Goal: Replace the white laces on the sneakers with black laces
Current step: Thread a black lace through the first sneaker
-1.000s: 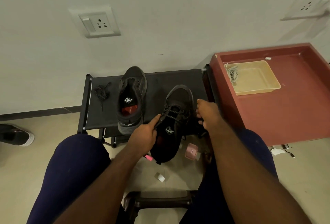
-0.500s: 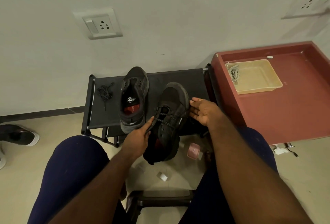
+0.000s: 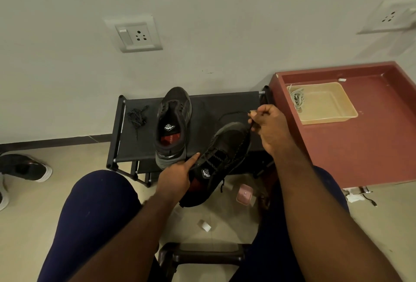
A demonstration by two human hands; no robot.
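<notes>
Pale wall closes off the far side, with a low black shoe rack (image 3: 213, 106) pushed against it just beyond my hands. My left hand (image 3: 177, 176) grips the sneaker (image 3: 227, 146) by its near side, one finger stretched up along the eyelet row, and holds it tilted over the rack's front edge. My right hand (image 3: 270, 124) is up past the toe, fingers curled, pinching the black lace (image 3: 246, 135) near its tip. The lace runs back down the shoe's right side to the eyelets.

I judge I am mid-lacing this first shoe and drawing a length through. Next I need to take out the slack, then bring the tip back down to the next free eyelet by my left finger.

The second sneaker (image 3: 173, 124) stands on the rack beyond my left hand and looks unlaced. The spare black lace (image 3: 137, 117) lies bunched further left. The white laces (image 3: 297, 99) sit in a beige tray (image 3: 331, 106) on the red table (image 3: 371, 146), off to the right of my right hand.

Room is tight on the right: the table's edge and the rack's corner post are just beside my right wrist. Bare rack between the two shoes, and the gap between my knees, give the freer space for pulling.
</notes>
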